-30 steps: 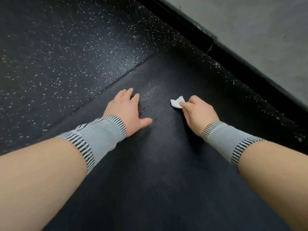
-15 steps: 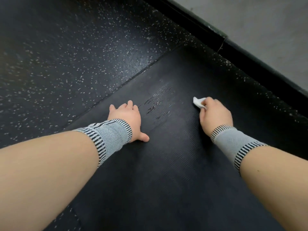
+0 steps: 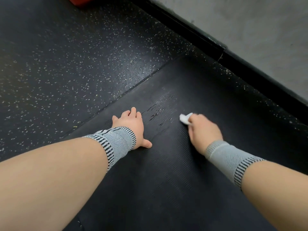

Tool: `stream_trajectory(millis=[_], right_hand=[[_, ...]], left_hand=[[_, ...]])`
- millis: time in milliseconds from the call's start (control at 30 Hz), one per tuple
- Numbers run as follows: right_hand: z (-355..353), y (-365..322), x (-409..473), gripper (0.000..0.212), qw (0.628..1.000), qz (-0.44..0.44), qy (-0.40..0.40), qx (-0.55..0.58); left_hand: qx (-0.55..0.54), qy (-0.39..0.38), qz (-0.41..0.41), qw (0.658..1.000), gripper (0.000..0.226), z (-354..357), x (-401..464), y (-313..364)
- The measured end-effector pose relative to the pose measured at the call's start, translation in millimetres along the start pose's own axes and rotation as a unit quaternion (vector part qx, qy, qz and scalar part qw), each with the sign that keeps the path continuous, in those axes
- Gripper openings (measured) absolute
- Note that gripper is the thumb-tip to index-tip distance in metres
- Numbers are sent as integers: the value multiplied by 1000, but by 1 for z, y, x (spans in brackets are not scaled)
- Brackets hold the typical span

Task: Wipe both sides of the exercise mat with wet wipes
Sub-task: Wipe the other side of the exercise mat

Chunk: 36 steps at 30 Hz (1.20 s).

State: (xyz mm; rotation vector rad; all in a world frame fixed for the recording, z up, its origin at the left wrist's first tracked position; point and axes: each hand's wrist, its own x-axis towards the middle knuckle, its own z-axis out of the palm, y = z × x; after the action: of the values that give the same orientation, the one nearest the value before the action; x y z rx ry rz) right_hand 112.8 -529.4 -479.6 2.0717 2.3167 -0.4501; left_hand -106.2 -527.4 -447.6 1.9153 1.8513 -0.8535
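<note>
Speckled rubber floor (image 3: 70, 60) fills most of what I can see, running up to a black baseboard (image 3: 191, 33) under a grey wall (image 3: 250, 27), with a corner of something red (image 3: 83, 0) at the top edge. On that floor lies the exercise mat (image 3: 150, 180), black, ribbed and flat, its long edge near the baseboard. It looks soft and floppy rather than stiff, and light, so turning it for the other side would probably go best by taking a corner or a short end and peeling it over; the ribbing should give some grip even where damp. Wet streaks (image 3: 160, 107) glisten between the two arms. The left hand (image 3: 130, 125) lies spread, palm down, pressing the mat near its left edge, a striped grey wrist band (image 3: 115, 142) behind it. The right hand (image 3: 203, 127), blurred, pinches a small white wet wipe (image 3: 185, 118) against the mat just right of the streaks. Compared with half a second ago, the wipe sits slightly nearer the wet patch, the left hand has hardly shifted, and the view has tipped up enough to bring in the red corner.
</note>
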Motion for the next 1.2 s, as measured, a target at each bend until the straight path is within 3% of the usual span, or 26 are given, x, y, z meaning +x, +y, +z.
stream_trajectory(millis=[67, 133, 267, 300, 400, 467, 500, 567, 667, 700, 733, 833, 900, 967, 1067, 1100, 1200], right_hand=[[-1, -6, -10, 22, 991, -120, -48, -28], [-7, 6, 3, 22, 989, -131, -44, -51], [-17, 27, 32, 20, 989, 128, 46, 50], [-15, 22, 32, 19, 986, 150, 53, 53], [-7, -3, 16, 21, 1000, 7, 7, 7], [-6, -10, 8, 21, 993, -113, -42, -18], [-9, -7, 14, 20, 990, -132, -49, -27], [-14, 6, 31, 20, 995, -82, -19, -45], [-19, 20, 50, 21, 991, 129, 45, 5], [-16, 15, 49, 21, 988, 145, 52, 10], [-11, 8, 46, 20, 992, 116, 50, 3], [-2, -15, 26, 22, 996, -87, 0, -27], [-9, -9, 33, 23, 988, -147, -19, -38], [-17, 4, 52, 27, 995, -78, 6, -58], [-22, 13, 70, 25, 989, 138, 54, -7], [-19, 6, 70, 24, 988, 142, 59, -5], [-4, -25, 53, 24, 999, -36, 17, -23]], left_hand=[[-2, -1, -1, 1000, 125, 0, 0, 0], [-3, -2, -1, 1000, 126, 0, 0, 0], [-3, -4, 1, 1000, 126, 1, 2, -1], [-4, -5, 1, 1000, 126, 1, 2, -1], [-7, -6, 3, 1000, 127, 1, 2, -1], [-8, -6, 2, 1000, 127, 1, 2, -1], [-9, -6, 2, 1000, 127, 1, 2, -1], [-10, -7, 4, 1000, 127, 1, 2, -1], [-11, -2, 4, 1000, 127, 1, 2, -1], [-13, -1, 4, 1000, 127, 2, 2, -1], [-14, -1, 5, 1000, 127, 2, 2, -1], [-22, 5, 9, 1000, 127, 4, 2, -2], [-28, 11, 10, 999, 128, 5, 2, -2], [-33, 11, 13, 999, 128, 6, 3, -3], [-32, 10, 16, 999, 128, 7, 3, -3], [-33, 9, 17, 999, 129, 7, 4, -3], [-38, 13, 19, 999, 129, 9, 4, -3]])
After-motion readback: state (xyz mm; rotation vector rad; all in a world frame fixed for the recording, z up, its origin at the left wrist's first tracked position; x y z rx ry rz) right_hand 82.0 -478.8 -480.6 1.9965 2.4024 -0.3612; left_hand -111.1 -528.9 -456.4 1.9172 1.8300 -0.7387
